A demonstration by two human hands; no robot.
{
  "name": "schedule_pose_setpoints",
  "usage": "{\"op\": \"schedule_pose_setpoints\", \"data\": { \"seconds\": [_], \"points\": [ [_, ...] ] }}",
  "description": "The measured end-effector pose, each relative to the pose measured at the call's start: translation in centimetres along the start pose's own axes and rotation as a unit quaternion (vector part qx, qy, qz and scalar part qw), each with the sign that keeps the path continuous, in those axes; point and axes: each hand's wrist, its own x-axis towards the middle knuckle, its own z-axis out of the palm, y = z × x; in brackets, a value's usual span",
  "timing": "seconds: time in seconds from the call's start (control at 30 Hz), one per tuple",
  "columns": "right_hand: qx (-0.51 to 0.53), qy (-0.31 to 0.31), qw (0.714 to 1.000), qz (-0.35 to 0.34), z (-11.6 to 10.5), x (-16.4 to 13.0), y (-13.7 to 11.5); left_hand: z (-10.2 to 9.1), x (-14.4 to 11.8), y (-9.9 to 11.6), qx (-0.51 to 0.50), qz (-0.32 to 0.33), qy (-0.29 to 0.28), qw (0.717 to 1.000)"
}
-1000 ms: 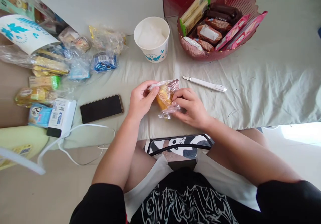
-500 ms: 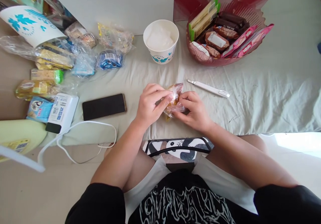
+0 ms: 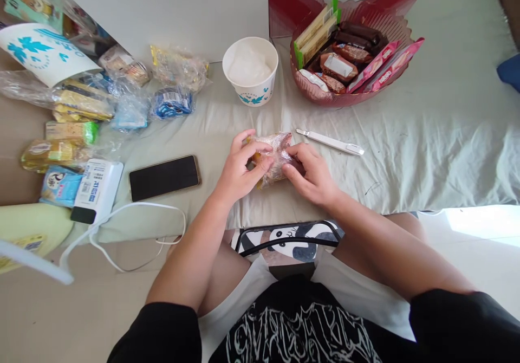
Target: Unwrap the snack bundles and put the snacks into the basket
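Observation:
A crinkled clear plastic bag [image 3: 277,160] with yellowish and reddish-brown contents lies on the cloth in front of me; what is inside cannot be made out. My left hand [image 3: 240,169] curls round its left side, thumb and fingers pressed on the plastic. From the right, my right hand [image 3: 312,172] grips the bag's other end between thumb and bent fingers. A white utility knife [image 3: 330,142] lies just beyond my right hand. Past the bag stands a white paper tub [image 3: 255,89] with blue leaf prints and a whitish filling.
A pink glass bowl [image 3: 345,100] of wrapped snacks stands at the back right, against a box [image 3: 182,11]. To the left lie a black phone [image 3: 164,177], a white device [image 3: 97,189] with a cable [image 3: 142,205], several bagged snacks [image 3: 173,103] and a tipped paper tub [image 3: 46,54].
The bag now looks wider and more spread out. My left hand has opened wider round its left side, and my right fingers have shifted on it. The whole view has moved slightly.

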Motion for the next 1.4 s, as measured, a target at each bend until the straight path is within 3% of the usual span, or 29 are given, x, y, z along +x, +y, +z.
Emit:
{"op": "schedule_pose_setpoints", "data": {
  "seconds": [0.13,0.23,0.43,0.63,0.73,0.8,0.93,1.1,1.17,1.27,1.4],
  "points": [
    [-0.008,0.033,0.999,-0.015,0.1,-0.3,0.1,0.0,0.1,-0.1,-0.040,0.024,0.024,0.999],
    [-0.026,0.081,0.996,0.019,0.2,-0.4,0.4,0.1,0.1,0.1,-0.051,0.075,0.041,0.995],
    [0.036,0.010,0.999,0.008,-0.8,0.3,0.6,0.5,0.0,0.3,-0.080,0.095,0.024,0.992],
    [0.063,0.049,0.997,0.020,-0.9,0.7,0.0,1.0,0.0,0.1,-0.193,-0.029,0.027,0.980],
    [0.064,0.052,0.996,0.013,-0.8,0.7,-0.2,0.5,0.0,0.2,-0.245,-0.102,-0.041,0.963],
    [0.060,0.052,0.997,0.008,-1.1,0.8,-0.1,0.1,0.0,0.3,-0.263,-0.124,-0.057,0.955],
    [-0.037,0.084,0.995,0.035,-2.6,0.7,1.5,-0.1,0.3,-0.3,-0.228,-0.106,0.032,0.967],
    [-0.221,0.121,0.963,0.092,-4.4,0.1,5.0,-0.2,0.9,-1.3,-0.147,-0.058,0.106,0.982],
    [-0.226,0.126,0.962,0.086,-4.7,-0.1,5.5,-0.1,0.9,-1.3,-0.137,-0.042,0.096,0.985],
    [-0.135,0.124,0.980,0.077,-4.6,0.0,4.5,0.0,0.8,-0.9,-0.154,-0.037,0.055,0.986],
    [-0.024,0.055,0.998,0.008,-3.6,0.3,1.8,0.4,0.6,-0.3,-0.195,-0.075,-0.052,0.977]
  ]
}}
